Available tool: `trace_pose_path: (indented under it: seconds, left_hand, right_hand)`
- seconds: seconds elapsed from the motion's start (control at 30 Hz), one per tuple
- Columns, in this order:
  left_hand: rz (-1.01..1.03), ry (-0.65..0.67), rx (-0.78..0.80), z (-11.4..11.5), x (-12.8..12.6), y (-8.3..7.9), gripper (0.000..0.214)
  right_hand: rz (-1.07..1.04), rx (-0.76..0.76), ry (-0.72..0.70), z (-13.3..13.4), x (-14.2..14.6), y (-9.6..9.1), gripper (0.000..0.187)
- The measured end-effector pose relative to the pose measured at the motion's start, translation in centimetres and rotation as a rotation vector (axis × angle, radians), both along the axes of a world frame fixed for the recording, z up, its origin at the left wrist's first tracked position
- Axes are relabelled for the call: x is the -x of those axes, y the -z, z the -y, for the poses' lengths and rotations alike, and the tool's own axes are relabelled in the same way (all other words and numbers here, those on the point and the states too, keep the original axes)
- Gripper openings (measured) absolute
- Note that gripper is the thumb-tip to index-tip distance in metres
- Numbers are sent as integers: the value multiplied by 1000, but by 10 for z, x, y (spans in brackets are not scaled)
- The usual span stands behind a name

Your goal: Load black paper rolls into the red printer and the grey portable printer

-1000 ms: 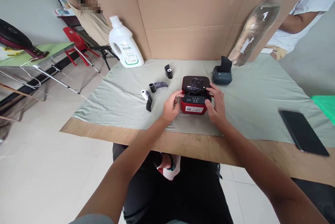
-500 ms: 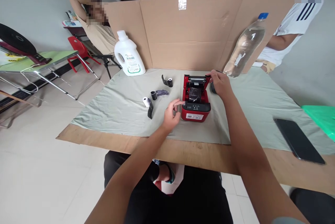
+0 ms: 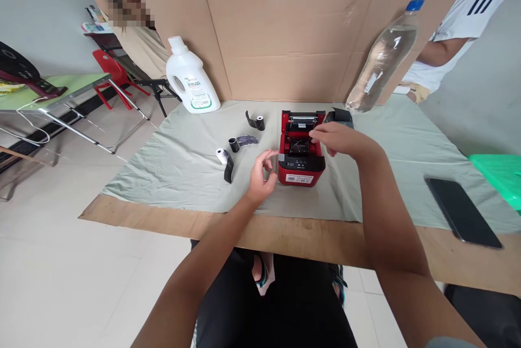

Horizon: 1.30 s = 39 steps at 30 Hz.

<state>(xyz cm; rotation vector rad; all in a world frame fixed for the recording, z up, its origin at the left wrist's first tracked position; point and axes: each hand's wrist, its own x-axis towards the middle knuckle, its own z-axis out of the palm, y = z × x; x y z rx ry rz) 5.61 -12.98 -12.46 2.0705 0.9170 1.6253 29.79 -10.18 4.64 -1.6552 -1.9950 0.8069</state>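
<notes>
A small red label printer (image 3: 300, 169) stands on the grey-green cloth (image 3: 183, 158) with its lid tipped up at the back. A dark wrapped roll (image 3: 299, 145) lies in its open bay. My right hand (image 3: 340, 139) hovers over the bay, fingers curled toward the roll, holding nothing that I can see. My left hand (image 3: 260, 171) floats just left of the printer's front corner with fingers loosely apart and empty. Three small paper rolls (image 3: 226, 158) with dark strips lie to the left.
A white detergent jug (image 3: 190, 81) and a clear plastic bottle (image 3: 380, 60) lean at the cardboard screen (image 3: 293, 38). A dark blue printer (image 3: 341, 115) sits behind my right hand. A black phone (image 3: 462, 211) lies at right. Two other people are behind the screen.
The printer's lid went from closed to raised. My right hand lifted it, then came back over the open bay. My left hand drew slightly away from the printer's side.
</notes>
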Motion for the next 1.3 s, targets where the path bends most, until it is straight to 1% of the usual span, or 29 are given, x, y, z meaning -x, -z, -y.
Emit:
trace_pose_path:
  seconds: [0.1, 0.17, 0.2, 0.23, 0.3, 0.37, 0.43, 0.5, 0.53, 0.63, 0.77, 0.83, 0.93, 1.07, 1.17, 1.3]
  left_hand:
    - [0, -4, -6, 0, 0, 1, 54]
    - [9, 6, -18, 0, 0, -1, 56]
    - [5, 14, -14, 1, 0, -3, 59]
    - [-11, 24, -10, 2, -1, -5, 62]
    - [-101, 29, -15, 4, -2, -11, 63]
    - [-231, 16, -69, 6, -3, -18, 54]
    - [-341, 24, -144, 9, -4, -24, 44]
    - [-404, 51, -182, 10, -5, -26, 40]
    - [-423, 61, -185, 11, -5, -26, 40]
    - [-432, 57, -167, 12, -6, -25, 39]
    - [-386, 67, -162, 12, -6, -22, 46]
    - [-379, 66, -185, 13, -6, -21, 47]
    - [-360, 66, -220, 14, -5, -23, 45]
    - [-355, 29, -242, 14, -3, -25, 43]
    - [-360, -6, -271, 13, -2, -24, 43]
    - [-320, -57, -307, 12, 1, -22, 41]
  right_hand:
    - [-152, 257, -43, 0, 9, -1, 25]
    - [-300, 294, -116, 4, 11, -6, 24]
    - [-340, 306, -153, 6, 11, -9, 26]
    - [-351, 318, -183, 8, 10, -11, 27]
    - [-305, 339, -216, 11, 9, -15, 29]
    - [-242, 348, -226, 9, 10, -14, 27]
    - [-208, 356, -235, 3, 10, -9, 23]
    - [-198, 338, -246, -4, 9, -3, 22]
    - [-188, 304, -246, -8, 8, 1, 22]
    - [-83, 143, -221, -17, 5, 12, 19]
    - [247, -5, -279, -24, 13, 30, 18]
    - [421, -54, -268, -27, 22, 40, 19]
    - [576, -37, -223, -33, 34, 48, 21]
    - [621, 38, -213, -41, 38, 50, 25]
    - [596, 31, -206, -43, 36, 50, 31]
    - [548, 7, -206, -43, 35, 48, 31]
